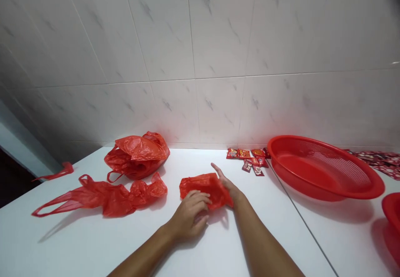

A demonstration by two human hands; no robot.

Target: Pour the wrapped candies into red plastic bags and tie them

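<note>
A crumpled red plastic bag [200,181] is between my two hands over the white table. My left hand [189,216] has its fingers curled against the bag's near side, with the thumb below. On the bag's right end is my right hand [230,187]; one finger stretches out past the bag's upper edge, while the bag hides most of the others. Left of my hands lies another red plastic bag [115,198], stretched lengthwise with its handles to the left. Behind it sits a bulky bundle of red plastic bags [137,154].
Several small red packets [245,154] lie near the tiled wall [218,106]. A large red plastic basin with a perforated side [312,191] stands at right, with more packets [381,158] behind it. Another red basin [392,210] is cut off at the edge. A red scrap [64,170] lies far left.
</note>
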